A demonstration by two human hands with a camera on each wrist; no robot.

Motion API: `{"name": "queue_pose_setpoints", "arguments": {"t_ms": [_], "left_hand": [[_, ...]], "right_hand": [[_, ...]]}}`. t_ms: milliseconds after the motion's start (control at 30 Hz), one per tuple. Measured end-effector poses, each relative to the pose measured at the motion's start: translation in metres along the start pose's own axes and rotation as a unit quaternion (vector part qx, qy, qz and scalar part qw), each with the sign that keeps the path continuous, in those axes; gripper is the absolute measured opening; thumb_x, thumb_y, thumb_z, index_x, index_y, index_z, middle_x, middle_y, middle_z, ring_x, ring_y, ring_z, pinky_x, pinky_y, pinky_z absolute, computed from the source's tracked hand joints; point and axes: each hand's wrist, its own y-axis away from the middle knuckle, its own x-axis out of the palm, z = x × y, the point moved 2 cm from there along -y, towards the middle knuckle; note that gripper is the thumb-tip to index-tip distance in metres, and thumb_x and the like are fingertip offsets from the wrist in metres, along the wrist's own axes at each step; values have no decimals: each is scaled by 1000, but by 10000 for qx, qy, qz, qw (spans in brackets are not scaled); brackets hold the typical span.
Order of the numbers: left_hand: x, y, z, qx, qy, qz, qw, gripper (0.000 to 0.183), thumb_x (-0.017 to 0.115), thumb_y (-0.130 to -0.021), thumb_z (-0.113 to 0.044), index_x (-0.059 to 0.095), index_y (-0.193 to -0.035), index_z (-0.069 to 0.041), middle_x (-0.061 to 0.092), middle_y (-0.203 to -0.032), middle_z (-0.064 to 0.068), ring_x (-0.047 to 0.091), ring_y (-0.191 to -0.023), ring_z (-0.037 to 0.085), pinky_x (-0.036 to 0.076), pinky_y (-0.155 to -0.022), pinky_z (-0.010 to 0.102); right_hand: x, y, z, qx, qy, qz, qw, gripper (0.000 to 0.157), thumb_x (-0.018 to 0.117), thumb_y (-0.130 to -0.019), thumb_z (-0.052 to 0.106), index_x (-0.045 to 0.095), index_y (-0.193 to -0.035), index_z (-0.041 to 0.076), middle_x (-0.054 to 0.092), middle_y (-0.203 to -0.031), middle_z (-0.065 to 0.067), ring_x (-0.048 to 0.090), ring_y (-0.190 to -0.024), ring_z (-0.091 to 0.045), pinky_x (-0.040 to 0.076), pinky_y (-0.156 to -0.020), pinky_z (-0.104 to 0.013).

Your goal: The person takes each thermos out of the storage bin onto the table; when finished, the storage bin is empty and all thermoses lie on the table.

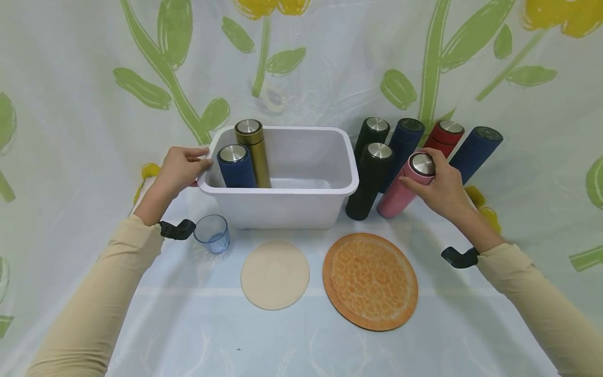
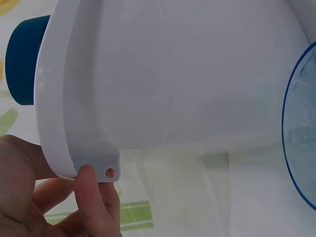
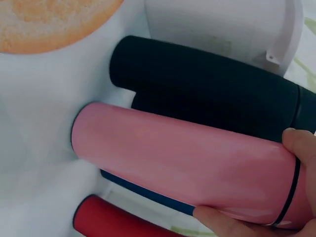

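My right hand (image 1: pixel 443 183) grips a pink thermos flask (image 1: pixel 399 193) around its top, thumb on one side and fingers on the other. In the right wrist view the pink flask (image 3: pixel 182 163) stands beside a black flask (image 3: pixel 197 84). With my left hand (image 1: pixel 181 170) I hold the left end of a white plastic bin (image 1: pixel 278 209), fingertips at its rim and handle tab (image 2: pixel 96 168). Inside the bin, at its left end, are a blue flask (image 1: pixel 235 170) and a gold flask (image 1: pixel 254 149), both with silver lids.
Right of the bin stand two black flasks (image 1: pixel 365 188), two blue flasks (image 1: pixel 476 152) and a red flask (image 1: pixel 444 137). A clear blue glass (image 1: pixel 212 234) sits at the bin's front left. In front lie a beige disc (image 1: pixel 275 275) and a bread-patterned round mat (image 1: pixel 370 283).
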Motion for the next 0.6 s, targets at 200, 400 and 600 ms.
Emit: {"name": "queue_pose_setpoints", "arguments": {"t_ms": [200,400,600], "left_hand": [[-1,-1,-1,33,40,11,10000,51,57,-102,-19,46,-148,-2,54,-135,30,58,-106,37,55,-62,19],[0,1,-2,12,89,-5,10000,51,57,-102,-19,46,-148,-2,53,-136,30,57,-106,37,54,-62,18],[0,0,0,-18,88,-17,10000,51,57,-102,-19,46,-148,-2,53,-136,30,57,-105,37,54,-62,18]], "right_hand": [[-2,-13,-7,151,55,-29,9999,73,80,-86,28,40,-141,0,56,-127,-28,57,-111,-45,51,-86,-62],[-3,-25,-12,350,247,134,9990,75,78,-87,35,41,-140,0,57,-126,-30,56,-112,-48,49,-88,-63],[-2,-34,-15,537,460,354,9969,80,74,-87,47,40,-144,2,55,-129,-30,52,-117,-48,47,-91,-65]]}}
